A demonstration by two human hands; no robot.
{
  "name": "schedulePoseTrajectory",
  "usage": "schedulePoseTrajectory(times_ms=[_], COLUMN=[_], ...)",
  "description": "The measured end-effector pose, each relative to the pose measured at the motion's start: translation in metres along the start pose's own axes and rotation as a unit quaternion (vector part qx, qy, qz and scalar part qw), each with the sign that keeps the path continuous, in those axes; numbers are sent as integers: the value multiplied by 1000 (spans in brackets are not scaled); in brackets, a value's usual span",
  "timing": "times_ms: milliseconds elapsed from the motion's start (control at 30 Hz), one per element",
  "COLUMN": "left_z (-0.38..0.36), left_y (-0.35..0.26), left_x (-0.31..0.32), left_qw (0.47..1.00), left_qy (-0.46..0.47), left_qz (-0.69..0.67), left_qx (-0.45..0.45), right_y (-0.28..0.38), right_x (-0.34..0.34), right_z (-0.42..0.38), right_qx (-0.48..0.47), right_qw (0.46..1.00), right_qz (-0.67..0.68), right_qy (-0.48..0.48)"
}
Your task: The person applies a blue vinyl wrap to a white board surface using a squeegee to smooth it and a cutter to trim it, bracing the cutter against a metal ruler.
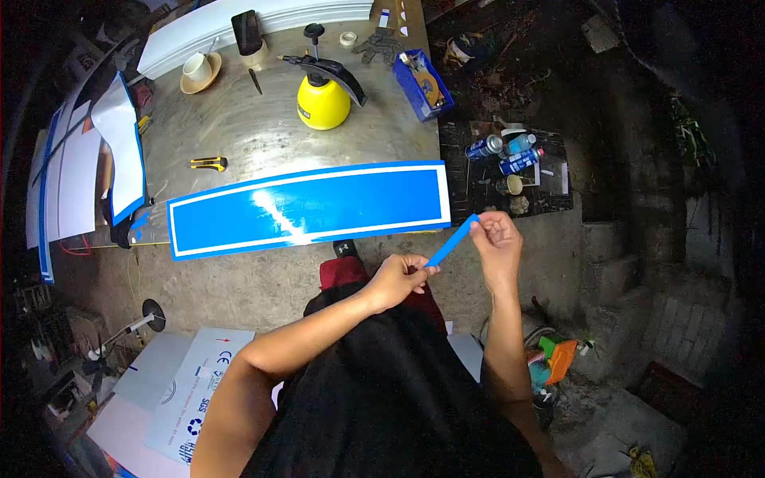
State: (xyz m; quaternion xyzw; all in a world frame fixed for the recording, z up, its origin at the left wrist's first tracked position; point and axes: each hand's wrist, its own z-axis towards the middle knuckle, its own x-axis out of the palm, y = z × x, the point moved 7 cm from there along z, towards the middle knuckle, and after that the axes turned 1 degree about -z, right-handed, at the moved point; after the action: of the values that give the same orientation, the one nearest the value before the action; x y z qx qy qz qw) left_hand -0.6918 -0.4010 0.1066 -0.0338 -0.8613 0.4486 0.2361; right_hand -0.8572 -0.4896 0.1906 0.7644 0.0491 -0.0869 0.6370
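Note:
A short blue strip (453, 241) is stretched slantwise between my two hands, just off the table's front edge. Its lower end is pinched in the fingers of my left hand (396, 280). At the upper end, the thumb and fingers of my right hand (499, 240) close on it. Right behind the hands lies a long blue panel (343, 200) with a white border line, flat along the front of the metal table (239, 127). Glare crosses the panel's middle.
On the table are a yellow spray bottle (323, 106), a yellow utility knife (209, 163), a cup (197, 67) on a saucer, a phone (248, 32) and a blue bin (422, 85). Spray cans (521, 161) stand at right. White sheets (119, 143) lie at left.

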Motion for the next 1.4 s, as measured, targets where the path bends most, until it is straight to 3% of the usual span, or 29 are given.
schedulePoseTrajectory(times_ms=[233,367,467,600,900,1100,1233,1300,1400], left_z=[23,55,90,132,167,180,192,194,200], left_y=[9,29,49,77,132,143,145,144,146], left_x=[11,18,31,63,107,92,75,65,54], left_qw=[998,993,975,948,900,878,858,831,828], left_qy=[-31,-97,-193,-294,-406,-464,-502,-551,-557], left_qz=[-57,-64,-108,-118,-157,-99,-82,-73,-62], left_qx=[-20,-30,25,-6,-30,-59,-65,-12,-20], right_y=[-35,-63,-91,-136,-219,-241,-224,-221,-218], right_x=[-24,-27,-28,-39,-48,-13,12,23,34], right_z=[60,107,146,192,228,242,258,266,276], right_qx=[26,42,33,29,81,49,-21,-37,-59], right_qw=[998,989,977,949,923,907,895,886,876], right_qz=[13,-43,-35,-80,-65,-61,-113,-135,-155], right_qy=[60,132,209,303,372,413,431,442,453])
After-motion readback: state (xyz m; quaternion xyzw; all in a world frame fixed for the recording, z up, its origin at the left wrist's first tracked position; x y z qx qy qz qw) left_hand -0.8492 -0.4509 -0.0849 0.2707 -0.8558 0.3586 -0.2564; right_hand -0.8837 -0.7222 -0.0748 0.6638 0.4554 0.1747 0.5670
